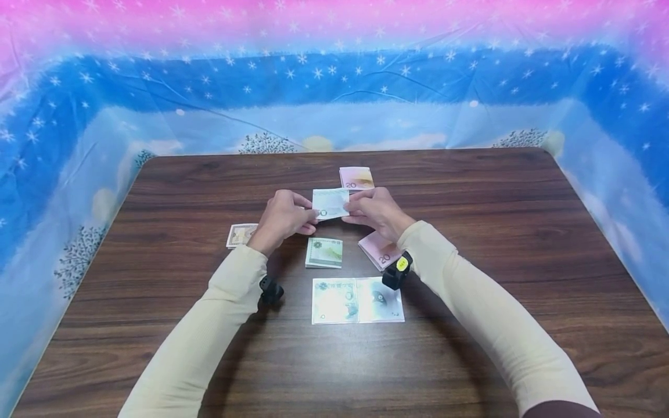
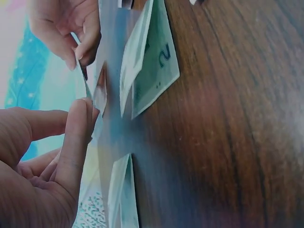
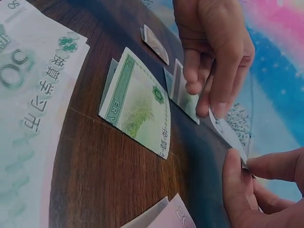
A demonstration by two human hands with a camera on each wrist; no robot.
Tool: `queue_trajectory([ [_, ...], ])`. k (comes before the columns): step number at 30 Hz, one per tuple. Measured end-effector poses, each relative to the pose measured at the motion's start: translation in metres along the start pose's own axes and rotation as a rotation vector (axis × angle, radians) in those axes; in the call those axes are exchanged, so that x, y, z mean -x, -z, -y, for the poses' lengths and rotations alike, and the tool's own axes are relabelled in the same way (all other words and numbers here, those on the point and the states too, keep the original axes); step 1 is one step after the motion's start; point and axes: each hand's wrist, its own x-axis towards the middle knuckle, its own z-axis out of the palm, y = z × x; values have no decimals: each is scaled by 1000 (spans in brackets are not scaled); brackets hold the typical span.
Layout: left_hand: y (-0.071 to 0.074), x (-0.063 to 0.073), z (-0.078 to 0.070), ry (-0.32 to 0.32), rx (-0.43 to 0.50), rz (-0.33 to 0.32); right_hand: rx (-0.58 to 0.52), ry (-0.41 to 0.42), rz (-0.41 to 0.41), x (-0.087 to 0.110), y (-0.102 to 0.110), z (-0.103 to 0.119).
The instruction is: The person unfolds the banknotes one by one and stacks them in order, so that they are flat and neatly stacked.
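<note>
Above the middle of the table, a pale folded play banknote (image 1: 330, 203) is pinched at its left edge by my left hand (image 1: 284, 216) and at its right edge by my right hand (image 1: 378, 210). From the side, the right wrist view shows the held banknote (image 3: 228, 135) as a thin, tilted sheet between both sets of fingertips. Beneath the hands stands a green folded banknote (image 1: 324, 253), its halves slightly apart. A pink folded 20 banknote (image 1: 375, 249) lies below my right hand, partly covered by it. Another pink 20 banknote (image 1: 357, 177) sits just beyond the held one.
A brownish folded banknote (image 1: 241, 235) lies left of my left wrist, partly hidden. Nearer the body are flat banknotes with a middle crease (image 1: 334, 302), marked 50 in the right wrist view. Another folded banknote (image 3: 183, 92) stands near my left hand. Patterned cloth (image 1: 334, 75) surrounds the wooden table (image 1: 470, 191).
</note>
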Motion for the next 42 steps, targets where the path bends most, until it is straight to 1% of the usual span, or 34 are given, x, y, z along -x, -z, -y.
queue_trajectory([
  [4,-2,9,-2,-28,-14,24,35,21,-9,5,5,0],
  [7,-3,15,-2,-57,-69,22,81,38,-16,12,10,0],
  [9,-4,19,-3,-82,-89,17,119,48,-17,18,15,1],
  [11,-5,23,-3,-101,-89,16,140,56,-14,24,20,2],
  [14,-5,30,-3,-119,-76,25,195,42,-11,33,26,2],
  [19,-2,45,1,-137,-70,41,220,37,13,48,34,-2],
  [23,-1,57,5,-160,-29,59,229,47,45,60,39,-7],
  [24,-1,60,5,-161,-7,65,231,50,54,62,40,-9],
  [27,-3,68,8,-168,39,76,179,82,81,71,43,-14],
  [31,-5,76,13,-159,93,94,140,114,112,80,45,-22],
  [36,-9,87,21,-135,173,121,133,102,137,90,48,-34],
  [39,-11,91,26,-122,232,160,105,89,145,96,48,-41],
  [42,-14,94,31,-99,285,221,87,88,148,101,49,-48],
])
